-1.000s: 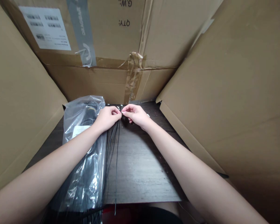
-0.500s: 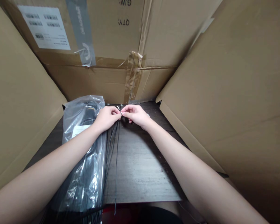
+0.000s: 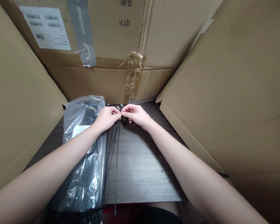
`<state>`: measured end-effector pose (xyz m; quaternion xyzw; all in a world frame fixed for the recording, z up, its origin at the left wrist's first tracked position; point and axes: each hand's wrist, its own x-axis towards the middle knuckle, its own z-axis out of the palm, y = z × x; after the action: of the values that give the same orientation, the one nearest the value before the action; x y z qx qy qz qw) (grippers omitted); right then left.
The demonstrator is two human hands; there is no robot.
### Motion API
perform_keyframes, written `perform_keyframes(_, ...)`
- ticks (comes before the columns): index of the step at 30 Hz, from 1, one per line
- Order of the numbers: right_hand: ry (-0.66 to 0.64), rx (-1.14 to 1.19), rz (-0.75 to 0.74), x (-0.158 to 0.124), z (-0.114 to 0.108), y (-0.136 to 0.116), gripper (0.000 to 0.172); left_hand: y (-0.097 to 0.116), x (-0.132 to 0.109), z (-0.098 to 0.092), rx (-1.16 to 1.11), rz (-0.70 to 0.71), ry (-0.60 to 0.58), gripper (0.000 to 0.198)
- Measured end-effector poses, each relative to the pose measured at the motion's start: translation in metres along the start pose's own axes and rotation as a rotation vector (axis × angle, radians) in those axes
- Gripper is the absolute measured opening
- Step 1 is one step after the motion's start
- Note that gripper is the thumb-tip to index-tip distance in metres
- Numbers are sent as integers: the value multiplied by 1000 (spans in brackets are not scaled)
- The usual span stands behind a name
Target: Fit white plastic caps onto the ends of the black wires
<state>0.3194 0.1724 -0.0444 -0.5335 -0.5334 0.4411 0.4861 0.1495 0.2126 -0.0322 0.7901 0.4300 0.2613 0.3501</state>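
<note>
My left hand (image 3: 108, 118) is closed in a pinch at the upper end of a thin black cable (image 3: 117, 165), which hangs down over the table's front edge. Fingertip to fingertip with it, my right hand (image 3: 136, 115) pinches a tiny white piece at that same cable end; its exact shape is too small to make out. Several more thin black cables (image 3: 110, 148) run down beside the held one. Under my left forearm lies a clear plastic bag (image 3: 71, 107) with black cables inside and a white label on it.
A large cardboard box (image 3: 109, 40) with tape and a barcode label stands behind the dark wooden table (image 3: 144, 174). Cardboard panels rise at the left (image 3: 18, 93) and right (image 3: 224, 93). Small white bits lie at the table's back edge.
Almost nothing differs. Both hands keep their pinch at the cable end, with only a very slight shift of the fingertips.
</note>
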Motion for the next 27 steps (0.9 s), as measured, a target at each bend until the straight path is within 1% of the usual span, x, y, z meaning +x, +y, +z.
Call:
perform_keyframes(12, -4, -35, -36, 2, 1, 8, 12, 2, -1, -1, -3, -9, -13, 24)
perform_keyframes(16, 22, -32, -21, 2, 1, 6, 9, 1, 0, 0, -14, -13, -7, 21)
perform_keyframes(21, 71, 24, -28, 2, 1, 5, 7, 2, -1, 0, -4, -29, 11, 19)
perform_keyframes(27, 16, -67, -14, 1, 1, 4, 5, 5, -2, -1, 52, -11, -12, 19)
